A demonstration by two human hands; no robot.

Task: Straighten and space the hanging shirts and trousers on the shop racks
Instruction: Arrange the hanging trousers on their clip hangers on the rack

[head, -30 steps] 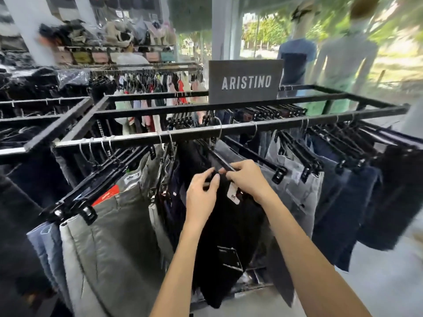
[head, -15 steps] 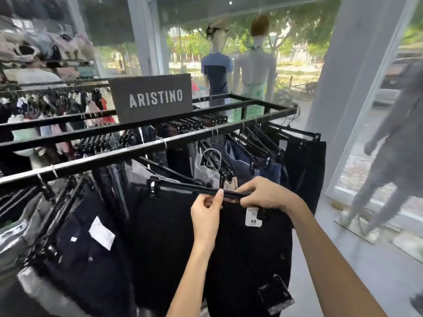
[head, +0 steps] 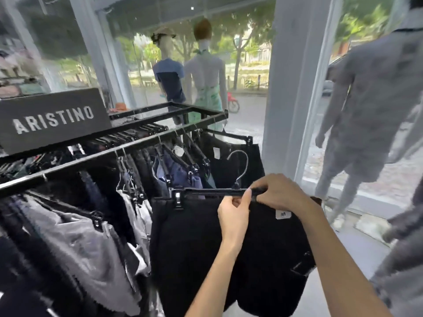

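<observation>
Daylight floods in through the windows (head: 229, 53) across the top and right of the frame, bright and slightly washed out. The dark clothes (head: 68, 236) at lower left are dim, their detail lost in black. Motion blur smears the grey mannequin (head: 375, 106) at the right edge and the upper left corner. The pillar (head: 295, 88) leans with wide-angle distortion. The left hand (head: 233, 216), right hand (head: 277, 193) and hanger (head: 212, 192) at centre are sharpest.

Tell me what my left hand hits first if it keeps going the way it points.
The left hand points up and away, so it meets the hanger bar it pinches. Beyond that, probably the black garment at the rack end; depth is unclear.
</observation>
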